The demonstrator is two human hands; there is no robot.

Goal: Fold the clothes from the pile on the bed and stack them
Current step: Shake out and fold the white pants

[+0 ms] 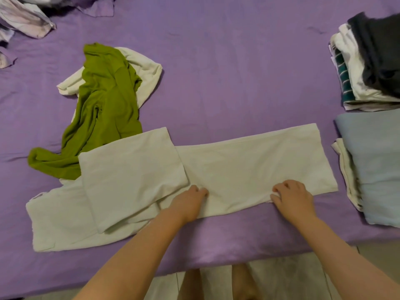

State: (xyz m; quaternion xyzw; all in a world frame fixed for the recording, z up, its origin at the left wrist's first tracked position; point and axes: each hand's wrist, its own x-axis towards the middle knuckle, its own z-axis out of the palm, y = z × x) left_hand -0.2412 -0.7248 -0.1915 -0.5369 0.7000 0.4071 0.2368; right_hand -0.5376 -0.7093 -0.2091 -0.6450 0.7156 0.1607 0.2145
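Soft, even indoor light falls on the purple bed with only faint shadows and no glare (the wide lens bends the edges), and the whole picture looks slightly soft, blurrier toward the corners.

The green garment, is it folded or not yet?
Not folded. The green garment lies crumpled and twisted on the purple bed sheet.

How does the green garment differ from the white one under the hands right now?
The green garment lies crumpled and twisted, untouched, to the left and further back; the white garment is spread flat in a long strip with one end folded over. The left hand and right hand both grip the white garment's near edge; neither touches the green one. Both lie on the purple bed sheet, and the white one overlaps the green one's lower edge.
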